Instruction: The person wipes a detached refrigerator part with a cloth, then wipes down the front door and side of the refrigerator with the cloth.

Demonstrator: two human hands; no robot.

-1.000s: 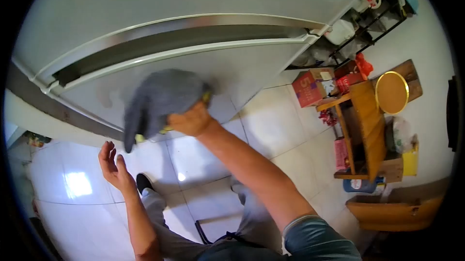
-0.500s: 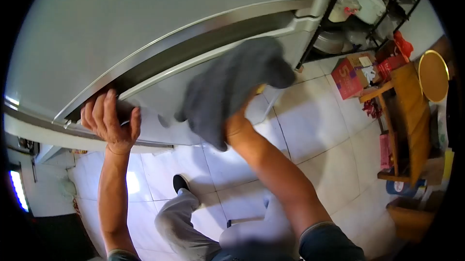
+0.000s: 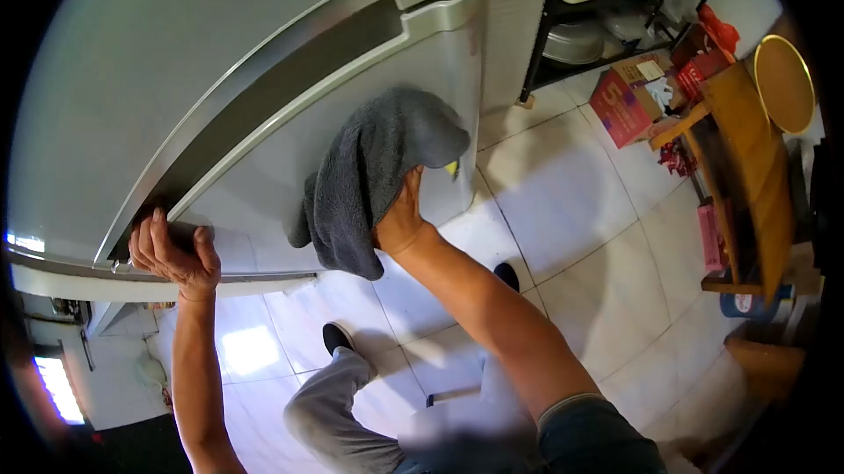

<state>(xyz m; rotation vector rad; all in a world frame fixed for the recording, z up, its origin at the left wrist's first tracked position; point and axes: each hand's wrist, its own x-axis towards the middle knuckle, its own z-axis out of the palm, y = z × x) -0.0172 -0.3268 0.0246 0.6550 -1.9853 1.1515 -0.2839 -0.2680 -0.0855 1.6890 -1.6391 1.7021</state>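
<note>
A grey towel [image 3: 365, 175] is bunched against the lower door of a silver-grey refrigerator [image 3: 422, 69], with a bit of yellow showing at its right edge. Behind and under it is my right hand [image 3: 403, 217], holding the cloth; most of its fingers are hidden by the folds. My left hand [image 3: 178, 252] has its fingers hooked over the left end of the door's top edge, at the dark handle recess [image 3: 290, 87] between the upper and lower doors.
A black shelf rack [image 3: 549, 25] with containers and a metal pot [image 3: 573, 41] stands at the upper right. Near it on the tiled floor are a red carton [image 3: 622, 109], a wooden stool [image 3: 747, 175] on its side and a round gold-rimmed board [image 3: 782, 83].
My left hand has gone from the air to the door's edge. My right hand has moved the towel across the lower door, to the right and then slightly back. The view has turned.
</note>
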